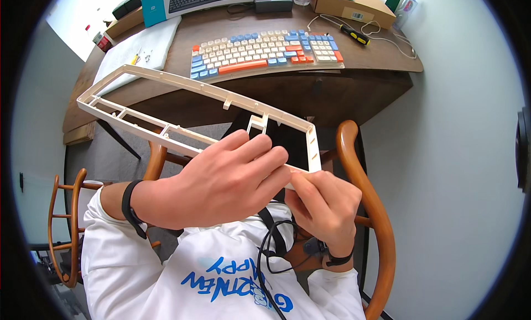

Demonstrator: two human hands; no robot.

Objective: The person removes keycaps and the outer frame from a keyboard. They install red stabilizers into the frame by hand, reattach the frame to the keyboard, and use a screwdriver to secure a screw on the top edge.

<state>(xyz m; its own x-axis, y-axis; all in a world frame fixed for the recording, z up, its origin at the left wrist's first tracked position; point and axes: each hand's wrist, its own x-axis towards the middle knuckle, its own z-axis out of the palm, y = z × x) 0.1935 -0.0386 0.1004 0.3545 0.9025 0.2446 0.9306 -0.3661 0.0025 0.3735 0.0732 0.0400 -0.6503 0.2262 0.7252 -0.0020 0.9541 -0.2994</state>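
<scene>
A cream plastic keyboard frame (pixel 188 85) is held above my lap, slanting from the upper left down to the right, with open sections and thin ribs. My left hand (pixel 221 182) is closed over its near rail with curled fingers, palm side hidden. My right hand (pixel 323 204) pinches the near right corner, beside the left fingers. Behind the frame on the desk sits an assembled keyboard (pixel 243 61) with cream, blue and orange keycaps.
The wooden desk (pixel 376 63) bears a white pad (pixel 119 54), cardboard box (pixel 348 5), screwdriver (pixel 357 35) and cables. A curved wooden chair (pixel 381 242) surrounds me, a pale wall (pixel 453 154) is at the right, and another chair (pixel 74 226) is at left.
</scene>
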